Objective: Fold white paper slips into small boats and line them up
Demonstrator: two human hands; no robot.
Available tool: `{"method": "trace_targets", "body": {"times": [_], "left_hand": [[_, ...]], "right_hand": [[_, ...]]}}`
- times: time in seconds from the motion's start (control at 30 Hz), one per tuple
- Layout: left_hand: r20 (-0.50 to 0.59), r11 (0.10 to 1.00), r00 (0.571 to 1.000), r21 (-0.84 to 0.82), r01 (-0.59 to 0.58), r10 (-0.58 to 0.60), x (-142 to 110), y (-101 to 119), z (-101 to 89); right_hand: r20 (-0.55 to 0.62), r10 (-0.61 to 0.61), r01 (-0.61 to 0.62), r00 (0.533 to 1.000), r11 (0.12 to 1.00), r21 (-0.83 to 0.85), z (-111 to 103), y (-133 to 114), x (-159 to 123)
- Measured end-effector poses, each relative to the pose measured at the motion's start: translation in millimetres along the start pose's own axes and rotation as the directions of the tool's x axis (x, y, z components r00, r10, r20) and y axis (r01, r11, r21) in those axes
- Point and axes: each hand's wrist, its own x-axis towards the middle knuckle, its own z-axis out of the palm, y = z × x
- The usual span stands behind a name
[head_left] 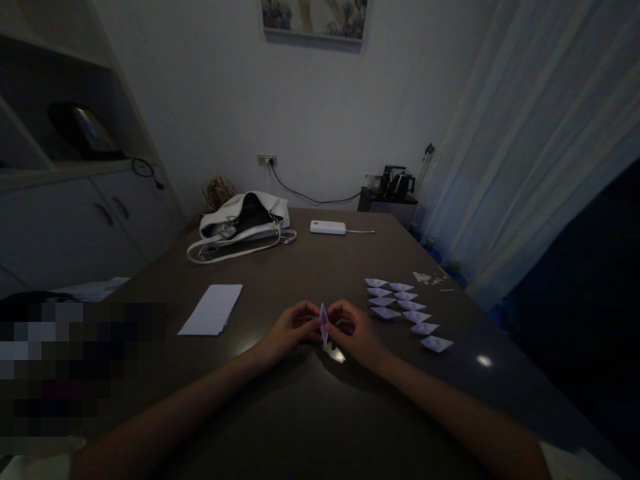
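Observation:
A small folded paper boat (324, 324) is held upright between my two hands, its pointed ends facing up and down in the view. My left hand (296, 325) pinches it from the left with thumb and fingers. From the other side, my right hand (356, 331) grips it the same way. To the right of my hands, several finished-looking paper boats (384, 313) stand on the table in two slanting rows. A stack of white paper sheets (213, 310) lies to the left of my left hand.
On the brown table (300, 427), a white handbag (245, 220) with a looped strap lies at the back left. A white power bank (327, 228) with a short cable sits at the back. Paper scraps (425, 277) lie near the right edge. Beyond stands a black kettle (401, 185).

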Motion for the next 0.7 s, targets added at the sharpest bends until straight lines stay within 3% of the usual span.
{"method": "trace_targets", "body": {"times": [0.3, 0.43, 0.57, 0.7], "left_hand": [[0.058, 0.973, 0.995, 0.211, -0.097, 0.087, -4, -4, 1.7], [0.059, 0.963, 0.995, 0.252, -0.095, 0.082, -5, -5, 1.2], [0.017, 0.941, 0.993, 0.317, -0.114, 0.115, -4, -3, -1.5], [0.008, 0.866, 0.978, 0.463, -0.189, 0.21, -5, 1, -4.3]], "right_hand": [[-0.036, 0.041, -0.045, 0.999, 0.992, -0.117, 2, 4, 0], [-0.005, 0.104, -0.104, 0.995, 0.994, 0.02, -1, 9, 4], [0.064, 0.238, -0.247, 0.969, 0.941, 0.232, -6, 15, 9], [0.144, 0.269, -0.299, 0.952, 0.917, 0.265, -10, 18, 12]]}}
